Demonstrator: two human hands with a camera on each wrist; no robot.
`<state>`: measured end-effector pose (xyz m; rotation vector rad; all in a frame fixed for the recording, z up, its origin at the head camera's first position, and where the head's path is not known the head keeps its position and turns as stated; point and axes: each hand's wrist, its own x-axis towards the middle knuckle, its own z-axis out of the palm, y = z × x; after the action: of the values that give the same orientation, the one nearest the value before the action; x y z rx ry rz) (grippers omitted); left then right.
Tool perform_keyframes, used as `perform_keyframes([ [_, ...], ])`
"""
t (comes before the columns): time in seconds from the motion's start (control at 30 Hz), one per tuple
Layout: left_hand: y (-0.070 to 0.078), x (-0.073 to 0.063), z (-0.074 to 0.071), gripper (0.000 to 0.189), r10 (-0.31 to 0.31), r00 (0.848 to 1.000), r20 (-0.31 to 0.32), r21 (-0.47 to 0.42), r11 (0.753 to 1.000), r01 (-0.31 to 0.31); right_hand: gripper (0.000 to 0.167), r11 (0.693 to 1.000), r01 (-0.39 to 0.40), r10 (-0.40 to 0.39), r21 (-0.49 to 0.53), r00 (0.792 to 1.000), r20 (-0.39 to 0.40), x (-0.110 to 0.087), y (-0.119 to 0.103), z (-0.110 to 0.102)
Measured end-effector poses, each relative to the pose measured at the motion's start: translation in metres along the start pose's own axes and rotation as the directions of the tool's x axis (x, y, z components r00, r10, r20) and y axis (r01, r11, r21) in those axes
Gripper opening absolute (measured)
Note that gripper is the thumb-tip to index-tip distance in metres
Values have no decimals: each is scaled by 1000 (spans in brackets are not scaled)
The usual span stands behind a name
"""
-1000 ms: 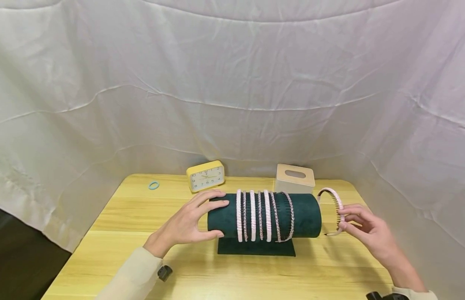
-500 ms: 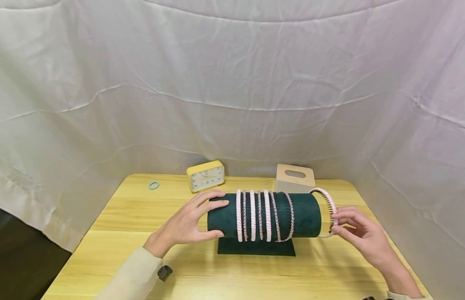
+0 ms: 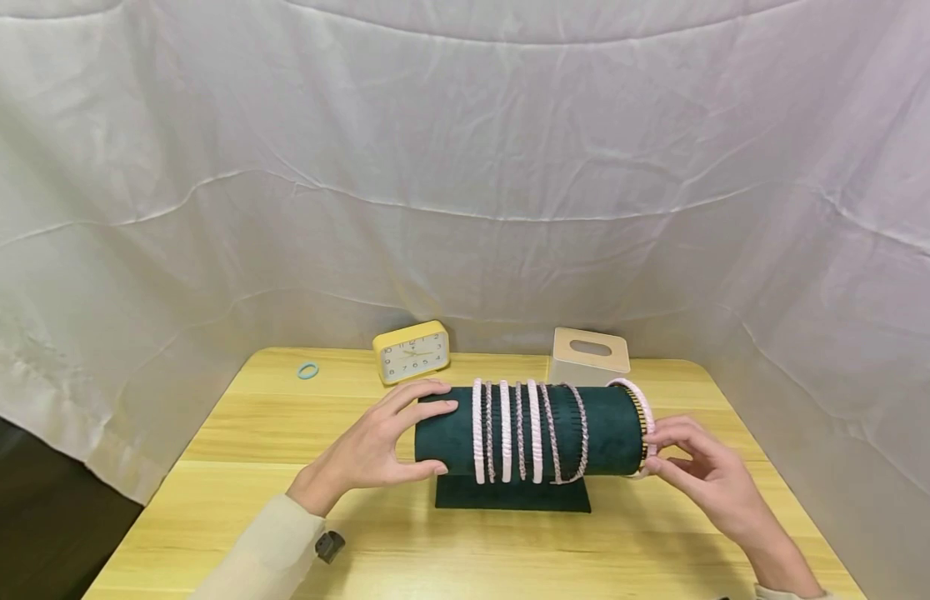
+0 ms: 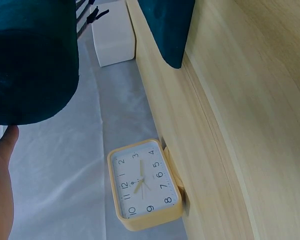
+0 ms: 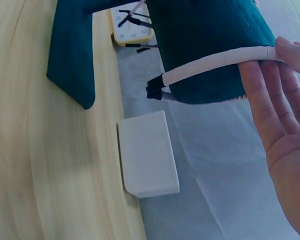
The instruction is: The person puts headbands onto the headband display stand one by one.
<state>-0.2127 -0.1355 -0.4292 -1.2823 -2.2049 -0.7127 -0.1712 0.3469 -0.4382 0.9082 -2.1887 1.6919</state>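
Note:
A dark green, velvety headband stand [image 3: 615,429], a horizontal roll on a flat base, stands on the table. Several pink and braided headbands [image 3: 537,433] are fitted over its middle. My left hand [image 3: 367,437] holds the roll's left end, fingers on top and thumb in front. At the opposite end, my right hand [image 3: 708,475] pinches a pink headband [image 3: 647,404] between thumb and fingers. In the right wrist view this pink headband [image 5: 215,66] lies around the end of the roll, its dark tips below. The left wrist view shows only part of the left hand [image 4: 1,185].
Behind the stand are a yellow alarm clock [image 3: 414,354] and a white tissue box [image 3: 591,354] with a wooden lid. A light blue ring [image 3: 307,370] lies at the back left of the wooden table [image 3: 405,567]. Pale curtains [image 3: 465,167] enclose the table's back and sides.
My right hand has moved left, bringing the pink headband from beside the roll onto its right end. My left hand and the stand have stayed in place.

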Motion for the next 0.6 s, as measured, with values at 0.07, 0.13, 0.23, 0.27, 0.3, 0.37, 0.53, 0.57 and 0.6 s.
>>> perform_keyframes([
  [0.07,0,0,0,75,3,1000,-2,0,1000,-3,44,1000,-4,4,-19,1000,0,1,-2,2],
  [0.13,0,0,0,75,2,1000,-3,1,1000,-2,45,999,-8,7,-48,1000,-8,1,-4,3],
  [0.23,-1,0,1,76,-2,1000,-2,1,1000,2,51,998,-8,7,-63,1000,-19,3,-6,4],
  [0.27,-1,0,1,76,-4,1000,-1,2,1000,4,53,998,-3,2,-67,1000,-20,3,-7,4],
  [0.3,-1,-1,1,76,-6,1000,-1,2,1000,6,55,998,-2,1,-70,1000,-24,4,-7,4],
  [0.37,-1,-1,1,76,-7,1000,2,2,1000,7,58,997,-6,3,-77,999,-32,5,-7,4],
  [0.53,-1,0,1,76,-7,1000,5,-1,1000,7,58,995,-20,16,-100,999,-38,7,-5,4],
  [0.57,-1,0,1,76,-8,1000,5,-1,1000,8,58,995,-18,14,-102,999,-36,7,-5,4],
  [0.6,-1,0,1,76,-7,1000,4,-1,1000,7,57,994,-17,13,-107,999,-35,7,-5,4],
])
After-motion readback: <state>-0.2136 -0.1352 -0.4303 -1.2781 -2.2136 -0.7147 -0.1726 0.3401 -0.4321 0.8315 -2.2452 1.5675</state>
